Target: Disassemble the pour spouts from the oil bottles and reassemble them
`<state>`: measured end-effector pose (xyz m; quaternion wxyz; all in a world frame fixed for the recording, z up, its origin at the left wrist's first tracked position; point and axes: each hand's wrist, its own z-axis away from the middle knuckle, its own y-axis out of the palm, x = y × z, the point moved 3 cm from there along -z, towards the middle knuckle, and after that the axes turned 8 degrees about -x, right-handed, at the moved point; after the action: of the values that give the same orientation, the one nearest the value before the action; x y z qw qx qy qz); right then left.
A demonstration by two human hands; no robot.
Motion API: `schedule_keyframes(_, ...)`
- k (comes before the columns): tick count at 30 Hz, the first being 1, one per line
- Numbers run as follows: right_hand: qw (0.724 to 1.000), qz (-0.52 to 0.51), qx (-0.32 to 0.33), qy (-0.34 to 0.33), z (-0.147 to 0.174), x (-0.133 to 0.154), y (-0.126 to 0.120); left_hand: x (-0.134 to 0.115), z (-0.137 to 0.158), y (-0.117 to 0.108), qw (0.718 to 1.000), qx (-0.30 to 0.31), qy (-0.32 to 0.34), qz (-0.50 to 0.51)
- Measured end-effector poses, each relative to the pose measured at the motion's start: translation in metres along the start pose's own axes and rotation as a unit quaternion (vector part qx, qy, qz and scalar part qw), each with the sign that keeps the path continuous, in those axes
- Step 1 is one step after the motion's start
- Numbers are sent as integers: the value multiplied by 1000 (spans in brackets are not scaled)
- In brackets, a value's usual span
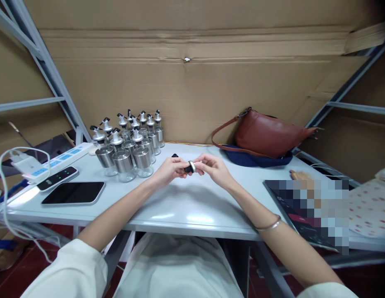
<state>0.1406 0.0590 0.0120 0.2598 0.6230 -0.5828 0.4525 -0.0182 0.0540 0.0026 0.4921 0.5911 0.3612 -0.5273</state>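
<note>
Above the middle of the table, both hands meet on a small black-and-silver pour spout (pixel 191 167), like the tops on the bottles nearby. My left hand (pixel 171 169) grips its black part from the left, fingers closed. From the right, my right hand (pixel 213 169) pinches it at the silver rim. A small black tip (pixel 175 155) shows just over my left fingers; whether it belongs to the same piece I cannot tell. Fingers cover much of the spout. Left of my hands stand several glass bottles (pixel 122 165) with steel sleeves and silver-and-black spouts.
A phone (pixel 73 193), a black device with green lights (pixel 58 179) and a power strip (pixel 63 159) lie at the left. A brown leather bag (pixel 269 134) rests on dark blue cloth (pixel 257 157) at the back right. Cardboard (pixel 192 95) walls the table's rear.
</note>
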Motion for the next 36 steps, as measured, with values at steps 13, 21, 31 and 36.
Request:
schedule_keyframes(13,969,-132,18,209,4,-2,2,-14,6,-5,980,69,136,-131)
schedule_keyframes(21,972,-131,-44,191,1,-9,-2,-2,0,-3,985,-15,146,-93)
schedule_keyframes(31,982,-123,-6,144,1,-3,2,1,1,-3,990,-40,127,-54)
schedule_keyframes(36,981,-123,-6,149,3,-3,0,1,2,-2,989,-49,122,-60)
